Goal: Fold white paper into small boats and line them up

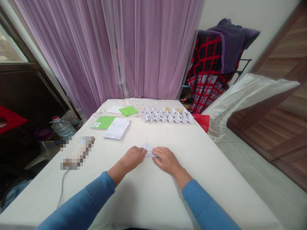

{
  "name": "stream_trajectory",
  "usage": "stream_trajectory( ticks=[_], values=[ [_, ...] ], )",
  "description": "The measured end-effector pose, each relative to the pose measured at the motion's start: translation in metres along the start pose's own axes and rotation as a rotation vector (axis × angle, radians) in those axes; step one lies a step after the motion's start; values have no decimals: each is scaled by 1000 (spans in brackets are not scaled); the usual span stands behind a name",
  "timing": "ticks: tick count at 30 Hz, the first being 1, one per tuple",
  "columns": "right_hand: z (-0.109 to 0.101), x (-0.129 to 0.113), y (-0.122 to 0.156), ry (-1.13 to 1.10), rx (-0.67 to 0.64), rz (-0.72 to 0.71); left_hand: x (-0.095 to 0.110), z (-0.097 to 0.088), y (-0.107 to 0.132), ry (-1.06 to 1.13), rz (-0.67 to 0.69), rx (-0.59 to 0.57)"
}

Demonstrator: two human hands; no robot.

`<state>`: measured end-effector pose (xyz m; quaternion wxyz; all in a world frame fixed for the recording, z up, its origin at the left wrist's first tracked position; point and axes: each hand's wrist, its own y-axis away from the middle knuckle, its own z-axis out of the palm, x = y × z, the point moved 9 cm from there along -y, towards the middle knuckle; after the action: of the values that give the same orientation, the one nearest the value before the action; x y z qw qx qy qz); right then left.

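A small folded piece of white paper [148,148] lies on the white table [148,191] in front of me. My left hand [132,157] rests on its left side with fingers curled onto the paper. My right hand [166,158] presses its right side, fingertips pinched on the fold. Both arms wear blue sleeves. Further back, several finished white folded paper shapes [166,115] stand in rows.
A stack of white sheets [117,128] and green sheets [103,122] [128,110] lie at the back left. A pixelated object [78,152] with a cable sits left. A red item [202,121] lies at the table's right edge. Purple curtains and a clothes-draped rack stand behind.
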<state>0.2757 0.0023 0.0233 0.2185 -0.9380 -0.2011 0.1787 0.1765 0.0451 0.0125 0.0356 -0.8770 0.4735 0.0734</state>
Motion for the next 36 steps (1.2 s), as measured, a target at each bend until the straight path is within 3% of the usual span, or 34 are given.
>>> stream_trajectory(
  ticks=[8, 16, 28, 36],
  values=[
    [0, 2, 3, -14, 3, -4, -19, 6, 14, 152, 8, 80],
    [0, 3, 5, 11, 13, -16, -21, 10, 17, 217, -18, 134],
    [-1, -3, 2, 52, -20, -22, -15, 2, 17, 205, -21, 121],
    [-3, -1, 3, -5, 11, -9, -25, -5, 16, 222, -93, 86]
  ],
)
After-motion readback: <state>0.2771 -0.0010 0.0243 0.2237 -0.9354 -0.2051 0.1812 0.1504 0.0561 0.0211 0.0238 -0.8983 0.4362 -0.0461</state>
